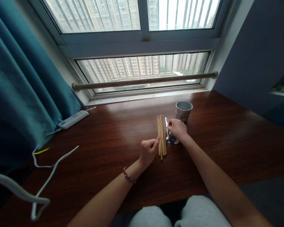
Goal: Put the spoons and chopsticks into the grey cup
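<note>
Several wooden chopsticks (161,135) lie side by side on the brown table, pointing away from me. My left hand (148,152) is closed with its fingers curled and its thumb at the left edge of the chopsticks; nothing shows inside it. Just right of them lie several metal spoons (168,141), bowls toward me and handles pointing away. My right hand (177,128) is over the spoons, thumb and fingers pinched on a handle and partly hiding the others. Behind that hand a grey metal cup (184,111) with small holes low in its wall stands upright.
A white power strip (73,119) lies at the table's far left, by the blue curtain (30,72). Its white cable (54,170) loops over the left side, near a yellow tie (42,151). A metal rail (144,81) crosses the window behind the wooden table (113,126).
</note>
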